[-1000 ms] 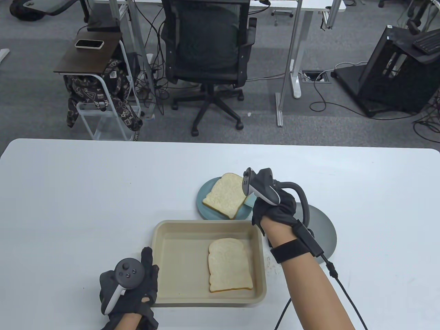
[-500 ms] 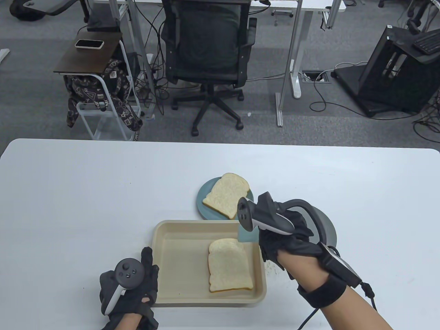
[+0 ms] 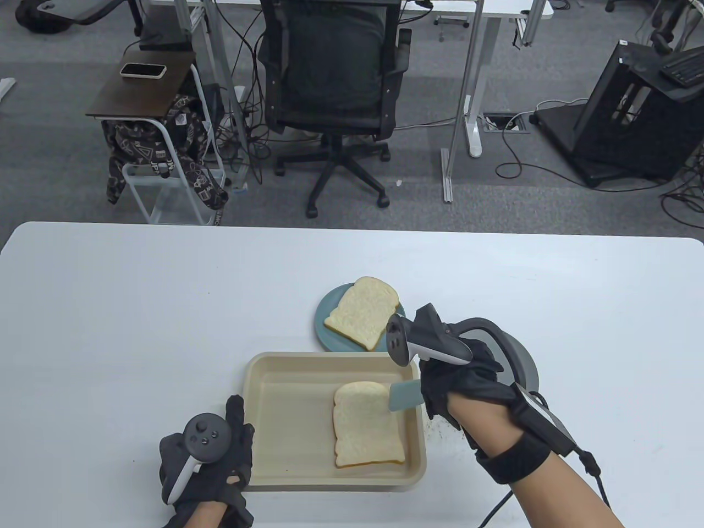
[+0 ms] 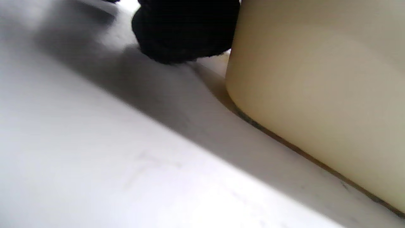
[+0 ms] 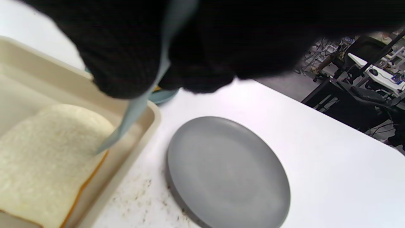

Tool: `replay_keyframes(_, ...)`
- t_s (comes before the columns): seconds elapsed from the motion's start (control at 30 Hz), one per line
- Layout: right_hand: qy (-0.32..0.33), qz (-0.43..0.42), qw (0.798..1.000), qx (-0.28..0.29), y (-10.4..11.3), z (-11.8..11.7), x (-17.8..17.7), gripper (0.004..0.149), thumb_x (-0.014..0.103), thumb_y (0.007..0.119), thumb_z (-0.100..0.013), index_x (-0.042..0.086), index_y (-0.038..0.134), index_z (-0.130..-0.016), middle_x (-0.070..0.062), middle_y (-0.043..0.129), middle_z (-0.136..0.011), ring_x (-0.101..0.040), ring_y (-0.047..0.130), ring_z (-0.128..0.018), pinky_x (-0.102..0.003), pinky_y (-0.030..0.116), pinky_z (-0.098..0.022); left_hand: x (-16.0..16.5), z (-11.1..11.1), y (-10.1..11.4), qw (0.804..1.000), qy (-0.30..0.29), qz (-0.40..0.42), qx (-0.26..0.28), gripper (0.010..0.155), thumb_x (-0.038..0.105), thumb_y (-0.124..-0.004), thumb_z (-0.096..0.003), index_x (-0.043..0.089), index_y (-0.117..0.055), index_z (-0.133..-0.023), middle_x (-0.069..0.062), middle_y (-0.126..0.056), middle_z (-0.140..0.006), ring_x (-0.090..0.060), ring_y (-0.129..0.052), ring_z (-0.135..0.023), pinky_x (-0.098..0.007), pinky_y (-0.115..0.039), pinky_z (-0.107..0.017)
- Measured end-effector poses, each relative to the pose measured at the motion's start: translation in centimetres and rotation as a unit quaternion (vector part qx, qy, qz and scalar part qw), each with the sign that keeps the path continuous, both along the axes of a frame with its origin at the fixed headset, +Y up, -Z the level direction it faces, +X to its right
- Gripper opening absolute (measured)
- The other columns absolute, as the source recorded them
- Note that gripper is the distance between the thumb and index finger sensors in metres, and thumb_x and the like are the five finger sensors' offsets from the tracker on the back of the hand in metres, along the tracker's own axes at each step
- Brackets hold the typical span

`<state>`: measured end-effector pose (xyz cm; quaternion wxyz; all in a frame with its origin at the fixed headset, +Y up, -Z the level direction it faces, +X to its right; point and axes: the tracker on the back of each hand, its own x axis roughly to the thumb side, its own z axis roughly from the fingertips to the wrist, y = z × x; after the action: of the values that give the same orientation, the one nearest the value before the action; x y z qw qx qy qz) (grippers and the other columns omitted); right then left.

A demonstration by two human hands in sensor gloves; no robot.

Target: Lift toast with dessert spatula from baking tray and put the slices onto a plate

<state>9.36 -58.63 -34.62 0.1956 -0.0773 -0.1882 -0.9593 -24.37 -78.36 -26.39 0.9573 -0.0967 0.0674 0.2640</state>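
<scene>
A beige baking tray (image 3: 264, 385) holds one slice of toast (image 3: 366, 426) on its right side. My right hand (image 3: 456, 385) grips a pale blue dessert spatula (image 3: 404, 397), whose blade tip (image 5: 106, 144) lies at the toast's right edge (image 5: 47, 152) inside the tray (image 5: 148, 117). A second slice (image 3: 363, 312) lies on the blue plate (image 3: 324, 322) behind the tray. My left hand (image 3: 212, 462) rests against the tray's front left corner, one fingertip (image 4: 185, 34) beside the tray wall (image 4: 316, 95).
An empty grey plate (image 5: 226, 172) sits right of the tray, mostly hidden by my right hand in the table view (image 3: 525, 357). Crumbs (image 5: 139, 193) dot the white table between tray and grey plate. An office chair (image 3: 335, 71) stands beyond the table.
My right hand drew back from the blue plate, leaving a slice there, and came down over the tray's right side. The spatula blade now points left at the remaining slice. The left hand stayed put.
</scene>
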Motion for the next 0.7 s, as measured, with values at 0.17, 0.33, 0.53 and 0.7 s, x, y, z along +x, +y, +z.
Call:
replay_keyframes(0.17,0.005,0.018,1.0,-0.004,0.2,0.3,-0.4,0.048,0.036,0.091,-0.036,0.017,0.089,-0.081,-0.008,0.102,-0.05,-0.023,0.098,-0.014,-0.038,0.089,-0.002,0.0,0.0,0.0,1.0,0.0,0.0,0.0,0.064,0.041,-0.06,-0.0601,0.017,-0.035,-0.114,-0.001,-0.086,-0.074,-0.022,-0.093,-0.048,-0.069,-0.042,-0.077)
replay_keyframes(0.33,0.009,0.044,0.999,-0.008,-0.1,0.6,-0.4,0.049,0.036,0.091,-0.036,0.017,0.089,-0.081,-0.007,0.102,-0.05,-0.022,0.098,-0.014,-0.037,0.089,-0.002,0.0,0.0,0.0,1.0,0.0,0.0,0.0,0.064,0.041,-0.06,-0.06,0.017,-0.035,-0.114,-0.001,-0.087,-0.073,-0.022,-0.094,-0.048,-0.069,-0.041,-0.076)
replay_keyframes(0.53,0.006,0.015,0.999,-0.048,-1.3,-0.5,1.3,0.048,0.036,0.091,-0.035,0.019,0.088,-0.081,-0.006,0.102,-0.051,-0.023,0.098,-0.016,-0.038,0.089,-0.004,0.0,0.0,0.0,1.0,0.0,0.001,0.0,0.064,0.042,-0.06,-0.06,0.017,-0.035,-0.114,-0.001,-0.086,-0.073,-0.022,-0.094,-0.048,-0.069,-0.041,-0.077)
replay_keyframes(0.7,-0.021,-0.113,0.987,-0.11,-2.7,-2.9,6.3,0.048,0.034,0.092,-0.034,0.019,0.088,-0.08,-0.006,0.101,-0.051,-0.024,0.098,-0.017,-0.039,0.089,-0.006,0.0,0.0,0.0,1.0,0.0,0.0,0.001,0.064,0.041,-0.06,-0.06,0.017,-0.035,-0.114,-0.001,-0.086,-0.074,-0.022,-0.093,-0.047,-0.069,-0.041,-0.077)
